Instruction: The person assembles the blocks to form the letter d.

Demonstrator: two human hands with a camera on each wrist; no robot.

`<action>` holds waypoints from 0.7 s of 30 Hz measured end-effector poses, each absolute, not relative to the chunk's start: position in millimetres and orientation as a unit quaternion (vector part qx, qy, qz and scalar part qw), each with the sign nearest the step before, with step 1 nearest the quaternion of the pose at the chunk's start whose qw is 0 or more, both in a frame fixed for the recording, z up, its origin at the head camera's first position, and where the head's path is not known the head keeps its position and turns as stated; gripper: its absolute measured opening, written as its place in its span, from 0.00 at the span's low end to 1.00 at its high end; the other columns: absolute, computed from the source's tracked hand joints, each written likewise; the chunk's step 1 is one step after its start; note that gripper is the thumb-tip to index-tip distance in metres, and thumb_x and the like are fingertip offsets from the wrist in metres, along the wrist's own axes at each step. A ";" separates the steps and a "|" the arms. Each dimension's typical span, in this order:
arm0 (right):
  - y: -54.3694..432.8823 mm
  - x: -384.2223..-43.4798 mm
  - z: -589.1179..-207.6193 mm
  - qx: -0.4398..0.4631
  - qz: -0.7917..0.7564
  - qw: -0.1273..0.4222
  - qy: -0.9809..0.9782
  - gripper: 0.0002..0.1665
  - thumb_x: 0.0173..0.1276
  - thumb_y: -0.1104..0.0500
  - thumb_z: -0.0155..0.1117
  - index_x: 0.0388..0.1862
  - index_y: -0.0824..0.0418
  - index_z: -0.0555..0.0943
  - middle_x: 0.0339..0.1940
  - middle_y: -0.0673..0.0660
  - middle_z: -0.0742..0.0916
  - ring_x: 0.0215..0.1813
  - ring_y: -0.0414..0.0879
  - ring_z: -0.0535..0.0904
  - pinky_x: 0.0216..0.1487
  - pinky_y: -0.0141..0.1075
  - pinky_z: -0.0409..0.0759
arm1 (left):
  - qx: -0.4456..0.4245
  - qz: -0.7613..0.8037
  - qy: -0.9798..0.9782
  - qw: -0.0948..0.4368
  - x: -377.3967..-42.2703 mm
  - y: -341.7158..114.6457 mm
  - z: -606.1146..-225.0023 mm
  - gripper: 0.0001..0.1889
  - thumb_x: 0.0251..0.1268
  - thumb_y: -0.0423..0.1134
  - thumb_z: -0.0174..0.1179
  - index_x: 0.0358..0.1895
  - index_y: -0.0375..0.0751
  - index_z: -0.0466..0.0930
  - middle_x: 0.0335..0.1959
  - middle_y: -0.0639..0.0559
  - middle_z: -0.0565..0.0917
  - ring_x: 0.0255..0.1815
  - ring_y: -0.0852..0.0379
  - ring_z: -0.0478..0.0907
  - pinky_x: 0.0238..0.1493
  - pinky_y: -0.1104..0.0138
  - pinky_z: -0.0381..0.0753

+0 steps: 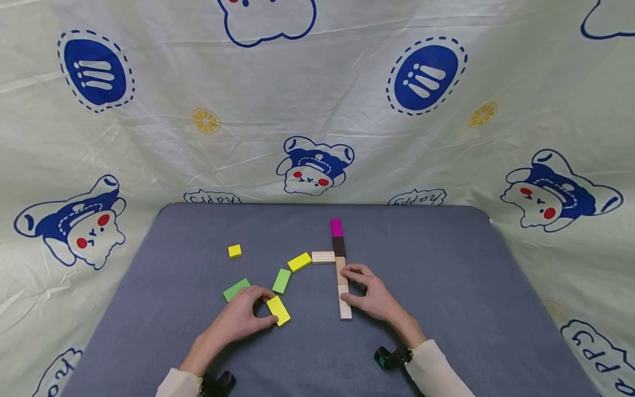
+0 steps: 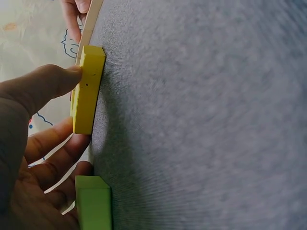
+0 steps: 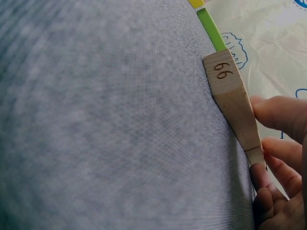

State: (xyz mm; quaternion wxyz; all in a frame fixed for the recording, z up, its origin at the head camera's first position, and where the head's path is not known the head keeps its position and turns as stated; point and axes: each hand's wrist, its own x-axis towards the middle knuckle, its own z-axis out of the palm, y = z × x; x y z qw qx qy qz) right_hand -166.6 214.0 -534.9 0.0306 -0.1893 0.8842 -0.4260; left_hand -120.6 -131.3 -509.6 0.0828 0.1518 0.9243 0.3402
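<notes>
**Left hand pinches a slanting yellow block; right hand rests on a pale row**

The left hand [image 1: 242, 314] has a narrowed grip, thumb and fingertips pinching a yellow block [image 1: 279, 311]. That block sits left of midway between the side edges of the grey worktop [image 1: 426, 242], farther from the far edge than the other coloured pieces. Its long axis slants, one end pointing to the far left corner, the other toward the near right.

The right hand [image 1: 377, 300] keeps a loose, parted grip, thumb and fingers touching two pale blocks [image 1: 344, 309] without closing round either. These lie end to end, long axes pointing toward the far edge, with a dark brown block [image 1: 339, 246] and a magenta block [image 1: 337, 227] continuing their line.

A pale crosspiece [image 1: 323, 257] meets the line from the left, its axis nearly parallel to the far edge. From there a second yellow block [image 1: 300, 262] and a green block [image 1: 281, 281] curve toward the pinched one. Another green block [image 1: 236, 289] slants beside the left fingers; a small yellow piece [image 1: 235, 251] lies apart, toward the far left corner.
</notes>
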 end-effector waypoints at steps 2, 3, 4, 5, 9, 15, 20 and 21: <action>214.0 -166.4 -535.3 -0.190 -0.427 0.028 0.884 0.33 0.63 0.56 0.76 0.68 0.61 0.80 0.69 0.55 0.78 0.66 0.50 0.75 0.68 0.54 0.73 | 0.153 0.339 0.924 0.085 -121.7 -130.9 -509.5 0.23 0.57 0.48 0.77 0.53 0.44 0.84 0.44 0.59 0.81 0.46 0.61 0.75 0.51 0.58 0.79; 214.0 -166.4 -535.4 -0.190 -0.427 0.028 0.884 0.33 0.63 0.56 0.76 0.68 0.61 0.80 0.69 0.55 0.78 0.66 0.50 0.75 0.68 0.54 0.73 | 0.154 0.338 0.925 0.085 -122.3 -130.7 -509.6 0.23 0.57 0.48 0.77 0.53 0.44 0.84 0.44 0.59 0.81 0.46 0.61 0.75 0.51 0.58 0.79; 213.9 -166.4 -535.4 -0.189 -0.426 0.028 0.884 0.33 0.63 0.55 0.76 0.68 0.61 0.80 0.69 0.55 0.78 0.65 0.50 0.75 0.68 0.54 0.73 | 0.155 0.337 0.925 0.085 -122.9 -130.6 -509.6 0.23 0.57 0.48 0.77 0.54 0.44 0.84 0.44 0.59 0.81 0.46 0.61 0.75 0.51 0.58 0.79; 213.7 -166.5 -535.5 -0.189 -0.426 0.028 0.884 0.33 0.64 0.55 0.76 0.68 0.60 0.80 0.69 0.55 0.78 0.65 0.50 0.75 0.67 0.54 0.73 | 0.156 0.337 0.925 0.086 -123.5 -130.4 -509.6 0.23 0.57 0.48 0.77 0.54 0.44 0.84 0.44 0.59 0.81 0.46 0.61 0.75 0.51 0.59 0.79; 213.2 -166.6 -535.7 -0.188 -0.423 0.030 0.886 0.33 0.64 0.55 0.76 0.68 0.60 0.80 0.69 0.54 0.78 0.65 0.50 0.75 0.67 0.54 0.73 | 0.159 0.336 0.924 0.089 -125.1 -130.6 -509.4 0.23 0.57 0.48 0.76 0.54 0.44 0.84 0.44 0.59 0.81 0.46 0.62 0.75 0.51 0.59 0.79; 212.8 -166.6 -536.1 -0.183 -0.424 0.036 0.886 0.34 0.64 0.55 0.76 0.68 0.60 0.80 0.69 0.55 0.78 0.66 0.50 0.75 0.68 0.55 0.73 | 0.164 0.334 0.924 0.089 -126.1 -130.2 -509.4 0.23 0.58 0.49 0.76 0.54 0.44 0.84 0.44 0.59 0.81 0.46 0.61 0.75 0.51 0.58 0.79; 212.7 -166.8 -535.9 -0.179 -0.426 0.038 0.886 0.34 0.64 0.54 0.76 0.68 0.60 0.80 0.69 0.55 0.78 0.66 0.52 0.75 0.68 0.56 0.73 | 0.163 0.332 0.926 0.080 -126.1 -129.5 -510.4 0.22 0.58 0.49 0.76 0.53 0.45 0.85 0.43 0.60 0.81 0.46 0.62 0.76 0.51 0.59 0.79; 212.6 -166.9 -535.9 -0.179 -0.426 0.038 0.886 0.34 0.64 0.54 0.76 0.68 0.60 0.80 0.69 0.55 0.78 0.66 0.52 0.75 0.68 0.56 0.73 | 0.164 0.332 0.926 0.077 -126.1 -129.2 -510.7 0.22 0.58 0.49 0.76 0.53 0.45 0.85 0.43 0.60 0.81 0.46 0.62 0.76 0.51 0.59 0.80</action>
